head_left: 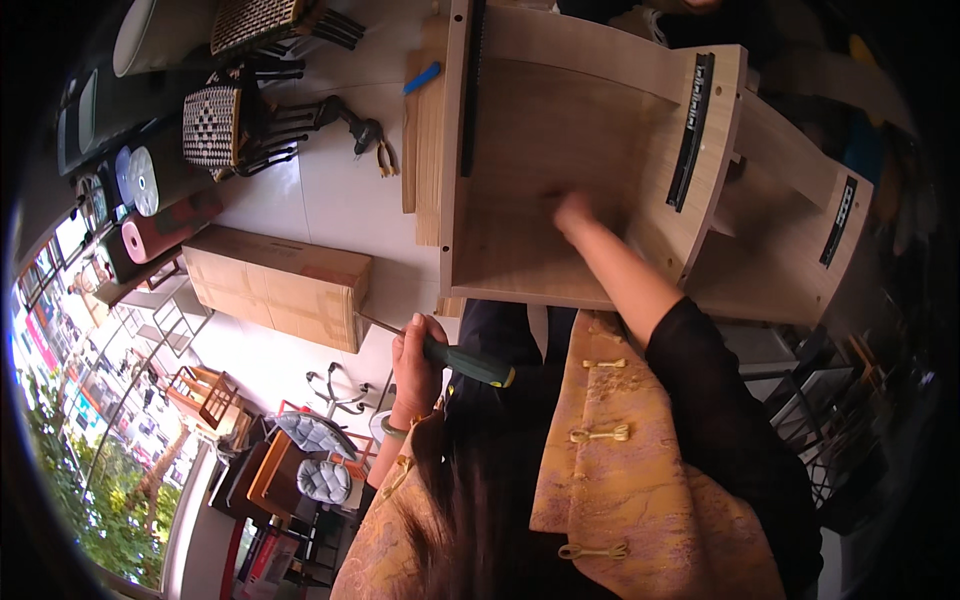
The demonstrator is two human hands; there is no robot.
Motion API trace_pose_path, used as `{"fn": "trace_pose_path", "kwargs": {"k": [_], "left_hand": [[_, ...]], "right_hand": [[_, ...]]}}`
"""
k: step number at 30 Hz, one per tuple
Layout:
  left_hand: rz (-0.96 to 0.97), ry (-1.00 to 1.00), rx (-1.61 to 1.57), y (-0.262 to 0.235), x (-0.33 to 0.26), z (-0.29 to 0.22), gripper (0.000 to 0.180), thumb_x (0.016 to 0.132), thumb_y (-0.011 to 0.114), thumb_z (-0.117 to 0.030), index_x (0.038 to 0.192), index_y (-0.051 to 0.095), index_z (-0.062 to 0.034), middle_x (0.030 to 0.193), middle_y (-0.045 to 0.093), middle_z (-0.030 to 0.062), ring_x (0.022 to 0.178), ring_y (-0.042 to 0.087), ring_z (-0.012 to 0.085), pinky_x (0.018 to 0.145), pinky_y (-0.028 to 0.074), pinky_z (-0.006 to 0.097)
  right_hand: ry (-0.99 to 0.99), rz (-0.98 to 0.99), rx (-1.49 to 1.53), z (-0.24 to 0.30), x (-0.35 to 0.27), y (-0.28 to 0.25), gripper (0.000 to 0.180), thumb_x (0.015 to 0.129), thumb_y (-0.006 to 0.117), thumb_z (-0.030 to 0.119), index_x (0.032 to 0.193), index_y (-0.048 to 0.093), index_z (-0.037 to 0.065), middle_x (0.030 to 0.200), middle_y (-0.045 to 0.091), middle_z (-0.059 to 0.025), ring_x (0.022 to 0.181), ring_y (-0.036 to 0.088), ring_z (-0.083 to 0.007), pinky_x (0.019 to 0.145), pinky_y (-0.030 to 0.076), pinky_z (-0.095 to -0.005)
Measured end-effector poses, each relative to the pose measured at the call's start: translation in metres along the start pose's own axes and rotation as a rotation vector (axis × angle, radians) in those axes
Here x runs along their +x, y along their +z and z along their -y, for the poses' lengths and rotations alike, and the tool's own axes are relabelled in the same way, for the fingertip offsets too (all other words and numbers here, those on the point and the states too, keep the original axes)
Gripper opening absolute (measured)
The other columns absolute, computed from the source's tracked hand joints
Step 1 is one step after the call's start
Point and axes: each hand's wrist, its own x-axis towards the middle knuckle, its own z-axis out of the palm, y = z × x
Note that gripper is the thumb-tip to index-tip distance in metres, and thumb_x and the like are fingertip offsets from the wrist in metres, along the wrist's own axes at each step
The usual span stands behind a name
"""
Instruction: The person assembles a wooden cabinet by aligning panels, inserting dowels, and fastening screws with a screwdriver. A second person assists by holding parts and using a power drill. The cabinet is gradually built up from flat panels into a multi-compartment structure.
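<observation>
A screwdriver (470, 362) with a thick dark green handle is in my left hand (415, 365), closed around it near the shaft, which points away to the left. In front of me stands a light wood cabinet frame (560, 110) with open compartments. My right hand (575, 215) reaches into its left compartment, close to the inner wood panel; its fingers are smeared and partly hidden. A black drawer slide (690, 135) is fixed on the divider's edge side, and another slide (838, 220) sits on the panel farther right.
Wooden boards (428, 150) lie left of the cabinet with a blue object (422, 78) on them. On the floor are a power drill (365, 133), pliers (386, 158) and a long cardboard box (275, 285). Woven chairs (212, 125) stand at the far left. Another person is partly visible beyond the cabinet.
</observation>
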Motion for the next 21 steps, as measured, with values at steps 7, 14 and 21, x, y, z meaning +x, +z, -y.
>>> {"fn": "trace_pose_path", "kwargs": {"k": [7,14,21], "left_hand": [[-0.001,0.057,0.028,0.000,0.003,-0.018,0.042,0.096,0.043,-0.032,0.064,0.051,-0.0064,0.052,0.041,-0.0009,0.043,0.035,0.0071,0.040,0.027,0.023],[0.019,0.039,0.071,0.001,-0.003,-0.027,0.038,0.095,0.045,-0.031,0.065,0.052,-0.0081,0.054,0.041,-0.0023,0.045,0.035,0.0065,0.040,0.026,0.022],[0.022,0.062,0.123,-0.007,-0.009,-0.037,0.037,0.094,0.046,-0.032,0.066,0.052,-0.0083,0.054,0.041,-0.0018,0.043,0.034,0.0069,0.040,0.026,0.022]], "right_hand": [[0.233,0.538,0.967,0.117,-0.098,-0.007,0.013,0.081,0.058,0.001,0.094,0.061,-0.002,0.092,0.061,-0.0098,0.081,0.062,-0.0208,0.073,0.054,-0.0317],[0.310,0.407,1.285,0.135,-0.117,0.018,0.011,0.080,0.060,0.003,0.091,0.058,-0.001,0.093,0.058,-0.0090,0.080,0.061,-0.0210,0.073,0.055,-0.0317],[0.310,0.338,1.308,0.135,-0.117,0.021,0.013,0.078,0.061,0.004,0.089,0.059,0.000,0.092,0.057,-0.0085,0.084,0.060,-0.0209,0.074,0.055,-0.0320]]}}
